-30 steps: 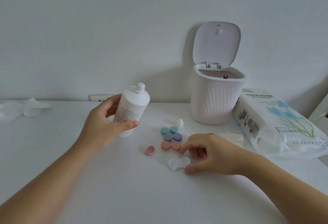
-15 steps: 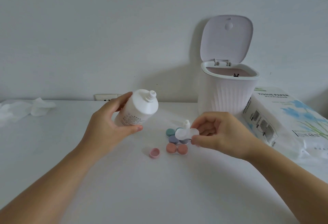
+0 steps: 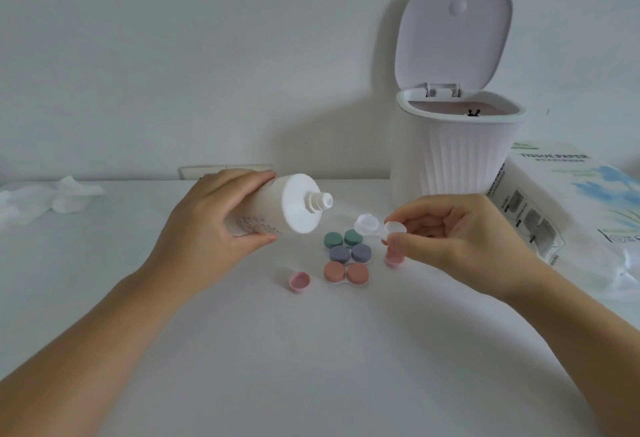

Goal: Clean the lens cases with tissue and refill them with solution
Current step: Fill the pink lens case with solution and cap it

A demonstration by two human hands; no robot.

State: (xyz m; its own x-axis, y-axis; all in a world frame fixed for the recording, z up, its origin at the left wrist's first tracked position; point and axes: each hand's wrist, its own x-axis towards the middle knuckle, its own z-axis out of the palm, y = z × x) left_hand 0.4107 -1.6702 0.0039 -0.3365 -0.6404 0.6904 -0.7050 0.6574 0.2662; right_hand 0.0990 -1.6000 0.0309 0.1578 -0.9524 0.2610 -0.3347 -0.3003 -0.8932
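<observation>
My left hand point(image 3: 221, 225) grips the bottle point(image 3: 277, 206) of solution, fingers over the top and thumb underneath. The bottle is tipped on its side, its uncapped nozzle point(image 3: 320, 201) pointing right toward the open case point(image 3: 379, 227). My right hand point(image 3: 450, 235) pinches that clear case by its right well, thumb and fingertips curled on it, and holds it above the surface point(image 3: 311, 350). The left well lies just beside the nozzle, not touching it.

Below, on the surface, three capped cases lie in a column: green point(image 3: 343, 239) farthest from me, purple point(image 3: 350, 253) in the middle, orange point(image 3: 345, 272) nearest. A pink cap point(image 3: 299, 280) lies open side up left of the orange case. Another pink cap point(image 3: 393, 259) shows partly under my right thumb.

Behind my right hand stands a white ribbed bin point(image 3: 453, 159) with its lid up. Right of it lies a tissue pack point(image 3: 568, 204). A crumpled tissue point(image 3: 55, 197) lies at the far left.
</observation>
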